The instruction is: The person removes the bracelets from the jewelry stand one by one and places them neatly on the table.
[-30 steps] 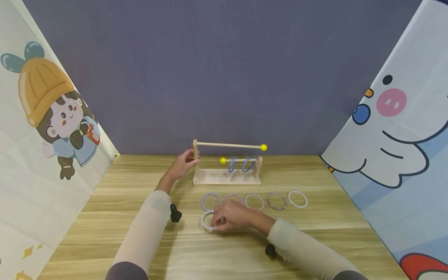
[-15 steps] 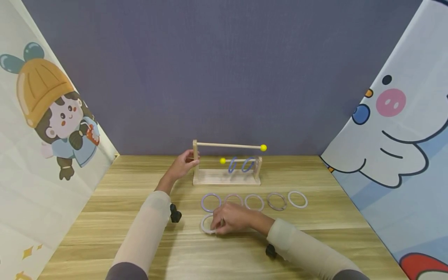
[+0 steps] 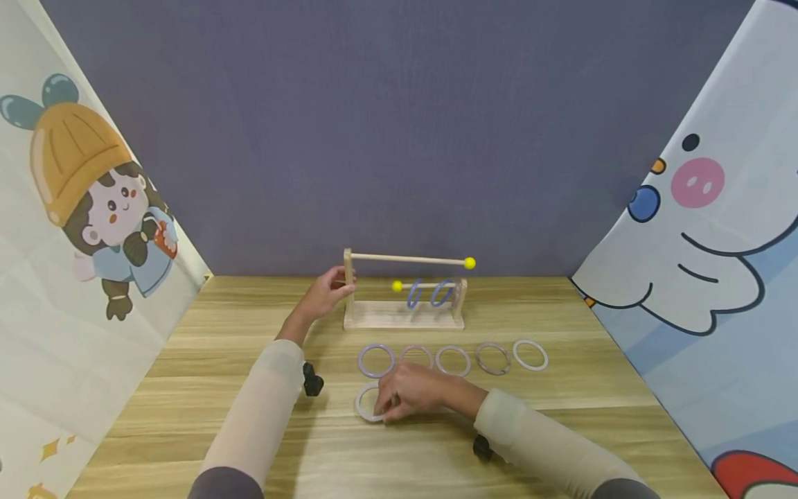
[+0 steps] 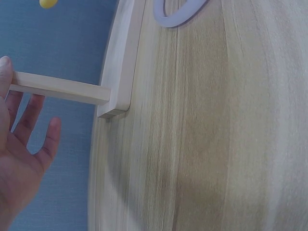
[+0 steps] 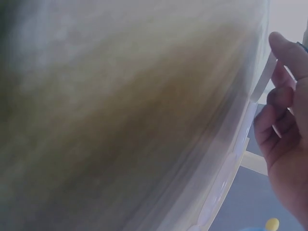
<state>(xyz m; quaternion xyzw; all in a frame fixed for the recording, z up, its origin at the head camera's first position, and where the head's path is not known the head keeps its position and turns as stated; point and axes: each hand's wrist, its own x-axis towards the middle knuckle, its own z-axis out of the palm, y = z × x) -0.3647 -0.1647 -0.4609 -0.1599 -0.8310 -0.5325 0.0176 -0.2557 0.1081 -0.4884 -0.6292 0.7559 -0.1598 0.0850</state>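
Note:
My left hand grips the left post of a small wooden rack; in the left wrist view its thumb and fingers lie on either side of this post. Two blue-purple rings hang on the rack's lower rod, which ends in a yellow ball. The upper rod bears none. My right hand pinches the right side of a whitish ring, low over or on the table; fingers hide part of it. In the right wrist view, thumb and fingers are curled near a ring seen edge-on.
Behind the right hand lies a row of rings: a purple ring, a pink ring partly covered by the hand, a pale ring, a brownish ring and a white ring. A dark panel stands behind the table.
My right hand has shifted slightly toward the table's front with the whitish ring, away from the purple ring. The left hand and the rack have stayed put.

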